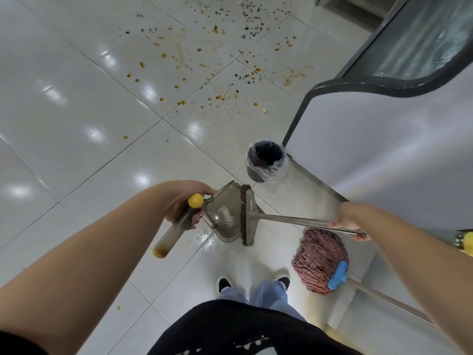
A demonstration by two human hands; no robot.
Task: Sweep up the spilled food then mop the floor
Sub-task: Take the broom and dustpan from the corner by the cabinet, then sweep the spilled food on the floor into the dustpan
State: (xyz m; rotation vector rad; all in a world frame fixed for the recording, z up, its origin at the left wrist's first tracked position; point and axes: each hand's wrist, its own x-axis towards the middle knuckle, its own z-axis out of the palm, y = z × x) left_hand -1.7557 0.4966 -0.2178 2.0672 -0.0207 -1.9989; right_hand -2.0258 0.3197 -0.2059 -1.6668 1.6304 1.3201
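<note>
Currently in the sweeping step, spill not yet collected. Left hand (183,203): fingers curled round the dustpan handle (176,228), dustpan (225,216) just beyond the fingers, held beside the broom head (247,215). Spilled food (217,73) well ahead of both sets of fingers, scattered on the floor (64,103). Lined bin (266,160) ahead, between the fingers and the spill. Right hand (345,224): fingers clamped on the broom handle (302,222). Mop (320,262) just below the right fingers, resting on the floor. Next, probably: step forward, lower dustpan at the spill edge, draw debris in.
</note>
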